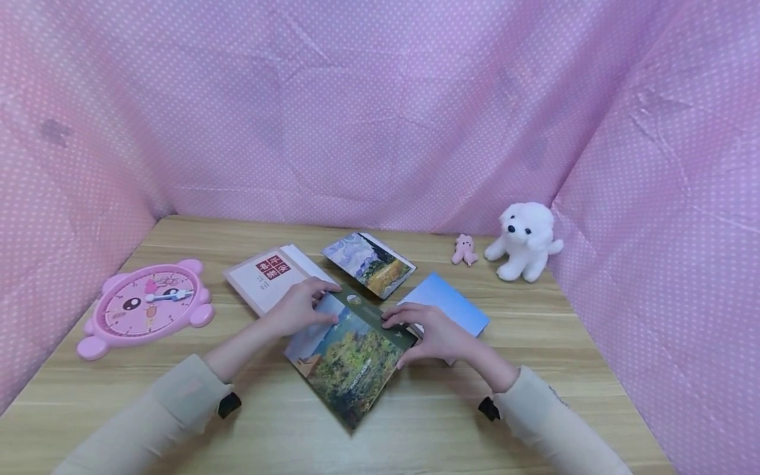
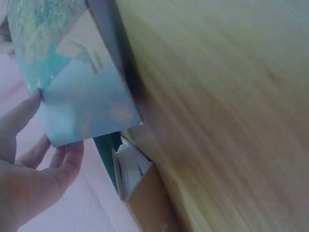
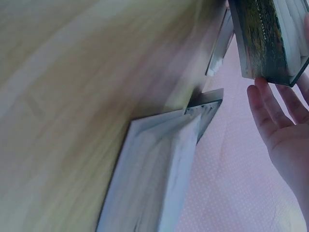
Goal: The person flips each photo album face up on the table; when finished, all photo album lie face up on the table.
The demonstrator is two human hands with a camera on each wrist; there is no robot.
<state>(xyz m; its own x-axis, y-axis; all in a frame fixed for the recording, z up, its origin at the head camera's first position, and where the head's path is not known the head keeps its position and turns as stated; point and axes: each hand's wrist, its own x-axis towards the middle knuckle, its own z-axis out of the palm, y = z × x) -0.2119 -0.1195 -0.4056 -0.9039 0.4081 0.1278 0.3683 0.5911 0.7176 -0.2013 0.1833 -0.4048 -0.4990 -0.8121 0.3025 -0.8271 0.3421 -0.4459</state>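
A photo album (image 1: 350, 359) with a painted landscape cover and a dark green band is held at an angle above the table, between both hands. My left hand (image 1: 301, 307) grips its upper left edge; in the left wrist view the thumb (image 2: 24, 112) lies on the cover and the other fingers reach behind. My right hand (image 1: 436, 335) holds the upper right corner, and white page edges (image 3: 292, 34) show there in the right wrist view. Under and behind the album are a white book with red print (image 1: 261, 280), a book with a painted field cover (image 1: 368, 260) and a blue-covered book (image 1: 448, 303).
A pink toy clock (image 1: 148, 303) lies on the left of the wooden table (image 1: 267, 409). Toward the back right sit a white plush dog (image 1: 525, 241) and a small pink plush (image 1: 464, 251). Pink dotted cloth (image 1: 356, 119) hangs round the table.
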